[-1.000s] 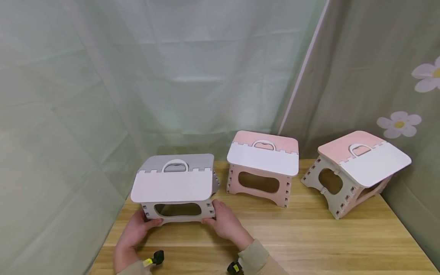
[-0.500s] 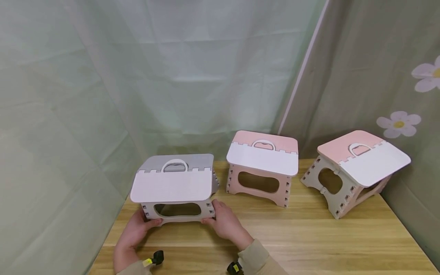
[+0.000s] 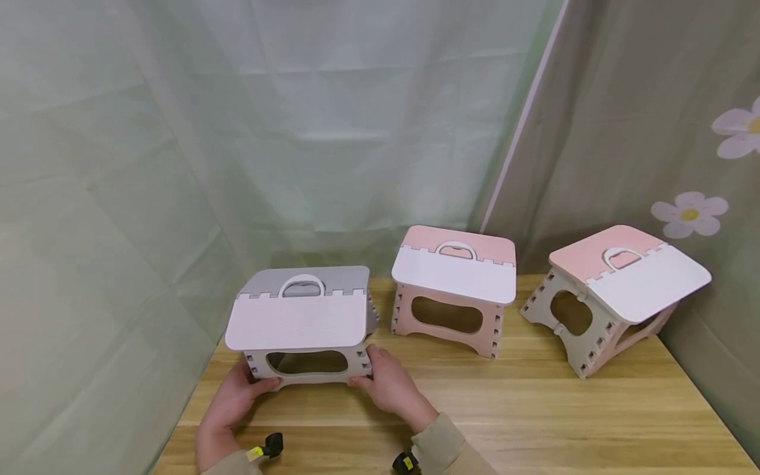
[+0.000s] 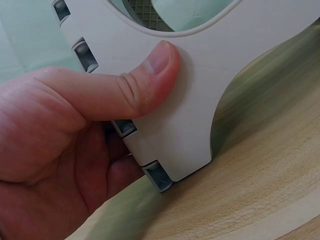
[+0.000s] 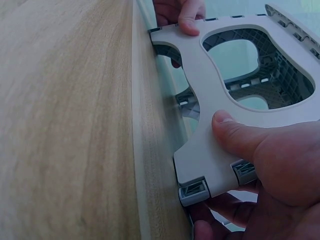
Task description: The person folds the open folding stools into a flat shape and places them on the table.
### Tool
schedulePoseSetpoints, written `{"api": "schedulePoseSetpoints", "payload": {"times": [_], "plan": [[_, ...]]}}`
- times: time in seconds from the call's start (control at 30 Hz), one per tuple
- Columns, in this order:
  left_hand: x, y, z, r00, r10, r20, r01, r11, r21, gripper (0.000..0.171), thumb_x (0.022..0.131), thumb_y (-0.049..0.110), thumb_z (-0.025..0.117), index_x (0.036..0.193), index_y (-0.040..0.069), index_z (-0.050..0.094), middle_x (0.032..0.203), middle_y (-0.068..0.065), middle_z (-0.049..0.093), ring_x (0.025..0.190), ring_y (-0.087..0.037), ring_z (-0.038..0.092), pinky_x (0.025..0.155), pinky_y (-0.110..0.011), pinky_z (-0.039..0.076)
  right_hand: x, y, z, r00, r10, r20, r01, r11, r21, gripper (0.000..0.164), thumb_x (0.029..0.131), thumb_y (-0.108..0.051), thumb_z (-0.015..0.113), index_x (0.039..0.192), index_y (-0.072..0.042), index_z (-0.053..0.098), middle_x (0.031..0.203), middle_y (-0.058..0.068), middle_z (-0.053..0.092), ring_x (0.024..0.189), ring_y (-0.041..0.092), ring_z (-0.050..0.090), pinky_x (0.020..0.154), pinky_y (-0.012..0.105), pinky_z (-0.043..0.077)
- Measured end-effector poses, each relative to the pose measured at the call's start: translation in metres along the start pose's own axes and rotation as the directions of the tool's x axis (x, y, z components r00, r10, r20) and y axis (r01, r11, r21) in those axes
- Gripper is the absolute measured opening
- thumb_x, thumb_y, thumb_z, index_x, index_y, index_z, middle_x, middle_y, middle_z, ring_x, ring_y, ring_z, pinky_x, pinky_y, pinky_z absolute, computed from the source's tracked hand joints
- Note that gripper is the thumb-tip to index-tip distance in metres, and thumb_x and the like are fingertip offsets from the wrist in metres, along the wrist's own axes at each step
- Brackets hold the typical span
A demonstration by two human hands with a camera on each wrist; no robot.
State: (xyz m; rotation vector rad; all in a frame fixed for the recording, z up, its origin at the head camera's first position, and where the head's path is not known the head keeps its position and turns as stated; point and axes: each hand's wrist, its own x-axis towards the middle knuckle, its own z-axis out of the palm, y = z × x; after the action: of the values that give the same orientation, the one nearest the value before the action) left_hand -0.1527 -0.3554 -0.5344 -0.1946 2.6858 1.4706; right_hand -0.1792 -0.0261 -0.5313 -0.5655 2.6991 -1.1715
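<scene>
A grey and white folding stool [image 3: 299, 321] stands unfolded at the left of the table, its carry handle lying on the seat. My left hand [image 3: 233, 396] grips its near left leg; in the left wrist view the thumb lies on the front panel [image 4: 175, 135] and the other fingers go behind the hinged edge. On the near right leg, my right hand [image 3: 392, 386] holds in the same way, thumb in front and fingers behind, as the right wrist view shows. The leg's foot [image 4: 192, 170] meets the wooden table in the left wrist view.
A pink and white folding stool [image 3: 454, 270] stands unfolded right of the grey one. Another pink and white stool [image 3: 629, 277], turned at an angle, stands at the far right. Pale curtains [image 3: 356, 132] hang behind and beside the wooden table [image 3: 534, 422].
</scene>
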Motion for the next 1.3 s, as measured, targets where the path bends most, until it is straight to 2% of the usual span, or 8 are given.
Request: {"api": "schedulePoseSetpoints", "payload": {"times": [0.1, 0.3, 0.5, 0.63, 0.83, 1.0, 1.17, 1.3], "plan": [[0.0004, -0.0005, 0.0004, 1.000, 0.002, 0.000, -0.002, 1.000, 0.006, 0.077, 0.096, 0.022, 0.083, 0.152, -0.007, 0.039, 0.150, -0.029, 0.053, 0.134, -0.035, 0.053, 0.108, -0.030, 0.043, 0.0000, 0.0010, 0.0005, 1.000, -0.001, -0.003, 0.001, 1.000, -0.002, 0.050, 0.096, -0.041, 0.082, 0.127, -0.008, 0.059, 0.103, -0.001, 0.062, 0.091, 0.015, 0.059, 0.080, 0.038, 0.053], [0.0023, -0.0030, 0.0014, 1.000, -0.006, 0.004, 0.006, 1.000, 0.001, 0.079, 0.097, 0.022, 0.083, 0.154, -0.007, 0.036, 0.153, -0.031, 0.050, 0.136, -0.037, 0.051, 0.117, -0.053, 0.038, -0.0007, 0.0013, 0.0007, 1.000, 0.005, -0.003, -0.005, 1.000, -0.004, 0.050, 0.096, -0.041, 0.081, 0.128, -0.009, 0.059, 0.105, -0.001, 0.063, 0.092, 0.015, 0.059, 0.081, 0.038, 0.054], [0.0023, -0.0042, 0.0017, 1.000, -0.010, 0.007, 0.010, 1.000, -0.016, 0.080, 0.097, 0.020, 0.082, 0.155, -0.007, 0.034, 0.154, -0.032, 0.049, 0.138, -0.039, 0.050, 0.118, -0.057, 0.036, 0.0002, 0.0019, 0.0017, 1.000, -0.002, -0.003, 0.002, 1.000, -0.018, 0.052, 0.096, -0.042, 0.080, 0.130, -0.008, 0.059, 0.106, 0.000, 0.063, 0.094, 0.017, 0.059, 0.082, 0.039, 0.054], [0.0027, -0.0040, 0.0019, 1.000, -0.010, 0.002, 0.010, 1.000, -0.015, 0.078, 0.097, 0.019, 0.082, 0.154, -0.007, 0.036, 0.153, -0.031, 0.050, 0.137, -0.038, 0.051, 0.118, -0.054, 0.038, 0.0004, 0.0015, 0.0013, 1.000, -0.002, -0.001, 0.002, 1.000, -0.018, 0.054, 0.097, -0.043, 0.080, 0.132, -0.008, 0.059, 0.107, 0.000, 0.063, 0.095, 0.017, 0.060, 0.083, 0.040, 0.054], [0.0019, -0.0030, 0.0012, 1.000, 0.000, -0.003, 0.000, 1.000, 0.004, 0.076, 0.096, 0.021, 0.083, 0.152, -0.007, 0.040, 0.151, -0.029, 0.054, 0.135, -0.034, 0.053, 0.110, -0.036, 0.043, 0.0000, 0.0009, 0.0007, 1.000, 0.002, 0.002, -0.002, 1.000, -0.011, 0.053, 0.096, -0.042, 0.081, 0.131, -0.008, 0.059, 0.107, 0.000, 0.063, 0.094, 0.016, 0.059, 0.081, 0.039, 0.054], [0.0008, -0.0017, 0.0012, 1.000, 0.005, 0.002, -0.005, 1.000, -0.001, 0.078, 0.096, 0.023, 0.083, 0.153, -0.007, 0.039, 0.152, -0.030, 0.052, 0.135, -0.035, 0.052, 0.110, -0.034, 0.043, 0.0008, 0.0026, 0.0019, 1.000, 0.002, -0.001, -0.002, 1.000, -0.012, 0.053, 0.096, -0.042, 0.081, 0.131, -0.008, 0.060, 0.106, 0.000, 0.063, 0.093, 0.016, 0.059, 0.081, 0.039, 0.054], [0.0005, -0.0013, 0.0016, 1.000, 0.007, 0.001, -0.007, 1.000, -0.005, 0.077, 0.096, 0.021, 0.083, 0.152, -0.008, 0.039, 0.150, -0.030, 0.053, 0.134, -0.035, 0.053, 0.103, -0.022, 0.043, 0.0007, 0.0033, 0.0024, 1.000, 0.001, 0.001, -0.001, 1.000, -0.009, 0.053, 0.096, -0.042, 0.081, 0.131, -0.008, 0.060, 0.106, 0.000, 0.063, 0.093, 0.015, 0.059, 0.081, 0.038, 0.053], [0.0004, -0.0007, 0.0017, 1.000, 0.010, -0.001, -0.010, 1.000, 0.005, 0.076, 0.096, 0.021, 0.083, 0.151, -0.007, 0.040, 0.150, -0.030, 0.054, 0.134, -0.035, 0.053, 0.103, -0.023, 0.042, 0.0002, 0.0033, 0.0022, 1.000, 0.000, -0.001, 0.000, 1.000, -0.006, 0.054, 0.096, -0.042, 0.081, 0.132, -0.007, 0.059, 0.106, 0.000, 0.063, 0.093, 0.015, 0.059, 0.081, 0.038, 0.053]]}}
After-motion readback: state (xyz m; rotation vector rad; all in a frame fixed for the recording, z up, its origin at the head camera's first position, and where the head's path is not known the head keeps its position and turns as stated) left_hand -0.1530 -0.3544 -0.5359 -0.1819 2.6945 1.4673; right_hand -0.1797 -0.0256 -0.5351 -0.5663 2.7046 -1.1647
